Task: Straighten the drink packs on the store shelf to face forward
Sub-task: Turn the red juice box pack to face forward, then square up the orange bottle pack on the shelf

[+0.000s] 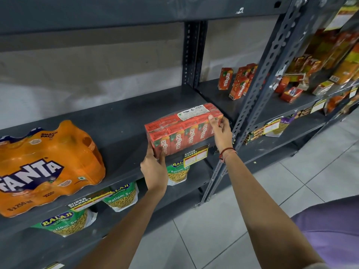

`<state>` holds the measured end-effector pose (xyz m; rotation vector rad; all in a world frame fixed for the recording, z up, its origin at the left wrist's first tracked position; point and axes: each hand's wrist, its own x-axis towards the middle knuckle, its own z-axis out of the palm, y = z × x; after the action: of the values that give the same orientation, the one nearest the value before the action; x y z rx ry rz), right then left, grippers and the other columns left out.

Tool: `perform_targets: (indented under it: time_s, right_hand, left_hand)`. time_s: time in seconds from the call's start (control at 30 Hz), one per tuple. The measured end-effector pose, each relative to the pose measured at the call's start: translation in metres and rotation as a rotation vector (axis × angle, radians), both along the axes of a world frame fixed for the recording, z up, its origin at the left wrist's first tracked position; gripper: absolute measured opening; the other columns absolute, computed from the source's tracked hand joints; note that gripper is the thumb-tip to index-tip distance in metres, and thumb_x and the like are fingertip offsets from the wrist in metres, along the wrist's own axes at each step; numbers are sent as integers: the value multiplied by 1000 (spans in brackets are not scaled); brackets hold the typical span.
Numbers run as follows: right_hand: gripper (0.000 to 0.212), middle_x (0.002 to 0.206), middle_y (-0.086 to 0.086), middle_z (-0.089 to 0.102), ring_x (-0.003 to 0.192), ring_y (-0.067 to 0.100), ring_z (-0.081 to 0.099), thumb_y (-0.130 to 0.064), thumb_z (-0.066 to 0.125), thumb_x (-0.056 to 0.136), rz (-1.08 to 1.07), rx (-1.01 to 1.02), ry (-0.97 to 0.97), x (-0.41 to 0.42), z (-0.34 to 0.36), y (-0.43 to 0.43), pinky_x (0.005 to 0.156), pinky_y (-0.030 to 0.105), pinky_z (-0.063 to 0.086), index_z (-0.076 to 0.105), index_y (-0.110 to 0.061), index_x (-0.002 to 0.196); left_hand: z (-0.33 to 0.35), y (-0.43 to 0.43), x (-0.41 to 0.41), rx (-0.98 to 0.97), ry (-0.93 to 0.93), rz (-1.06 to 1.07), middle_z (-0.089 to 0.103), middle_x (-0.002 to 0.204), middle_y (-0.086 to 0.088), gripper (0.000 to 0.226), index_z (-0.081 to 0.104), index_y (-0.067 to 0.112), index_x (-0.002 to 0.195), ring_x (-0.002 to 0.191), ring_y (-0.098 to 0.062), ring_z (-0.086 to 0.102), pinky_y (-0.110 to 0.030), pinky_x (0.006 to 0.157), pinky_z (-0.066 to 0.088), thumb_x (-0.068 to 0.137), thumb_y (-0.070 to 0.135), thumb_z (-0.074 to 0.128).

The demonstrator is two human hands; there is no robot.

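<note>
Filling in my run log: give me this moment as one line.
step: straightening | left hand: grips Maaza pack left end | right hand: grips right end | pack: on shelf edge, labels forward

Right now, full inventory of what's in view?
Maaza multipack: 1, red shrink-wrapped, middle shelf front edge, held at both ends
Fanta multipack: 1, orange, same shelf, left
loose Maaza cartons: several, red, next bay
Balaji Ratlami Sev packets: at least 3, green, shelf below
price tags: several, yellow, shelf edges
metal shelf: grey
left hand: grips pack's left end
right hand: grips pack's right end
</note>
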<state>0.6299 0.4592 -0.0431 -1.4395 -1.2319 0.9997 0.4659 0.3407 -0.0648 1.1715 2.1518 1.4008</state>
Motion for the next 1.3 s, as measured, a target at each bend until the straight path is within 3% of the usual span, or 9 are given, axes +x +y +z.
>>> perform_targets:
  time_s: [0.2,0.47,0.67,0.83,0.9,1.03,1.1,1.17,1.3]
  right_hand:
    - [68,140,5,47,125,17,45,-51,54,86,-7,-5,5,5,-3,4,100,25,31,34,-16,140]
    - [62,126,2,55,117,21,49,-52,53,87,-21,5,-28,4,0,-1,103,34,35,40,-13,133]
    - [48,124,19,51,119,24,45,-41,49,91,-287,365,-149,-33,6,-49,100,27,38,51,-4,121]
    - [30,116,10,53,109,12,45,-29,56,90,51,590,-195,-125,21,-104,94,19,37,56,-9,113]
    - [35,114,8,54,107,16,49,-34,57,88,210,587,-150,-164,25,-120,90,26,44,56,-9,113]
    - [47,123,9,52,116,18,47,-40,60,85,447,505,-122,-221,15,-145,92,19,42,52,-10,121]
    - [56,127,10,48,119,18,46,-38,64,83,536,450,-127,-241,6,-158,90,8,36,45,-10,127]
    - [68,132,11,45,121,19,46,-42,66,81,591,380,-131,-253,-3,-164,91,16,38,37,-13,134]
    - [85,135,10,47,116,13,47,-64,52,70,598,283,-109,-258,-9,-165,88,21,41,33,-14,136]
  left_hand:
    - [3,4,5,-4,2,-8,71,105,-11,49,45,8,138,90,-26,69,-46,87,54,91,17,58]
    - [7,-1,-4,-12,-6,-120,67,115,-12,48,44,6,137,101,-26,67,-36,92,49,92,17,56]
    - [4,-49,-43,110,-29,-125,57,133,-9,43,50,9,133,118,-24,58,-34,97,49,91,13,58]
    - [28,-118,-111,351,240,111,67,106,-14,21,63,4,109,93,-26,63,-14,75,51,90,11,58]
    - [37,-138,-141,397,359,229,67,107,-17,19,63,1,106,100,-29,61,-28,86,50,90,10,58]
    - [37,-166,-191,400,466,438,59,122,-18,28,59,1,113,124,-25,44,-25,106,30,89,14,62]
    - [32,-180,-210,351,408,486,51,132,-20,44,52,1,124,129,-23,36,-18,109,24,87,20,65]
    - [23,-187,-225,239,235,493,41,143,-16,66,40,4,138,134,-24,34,-19,111,23,84,29,68]
    - [7,-190,-240,63,-90,283,51,139,-2,72,34,19,142,121,-19,53,-35,98,48,81,38,68]
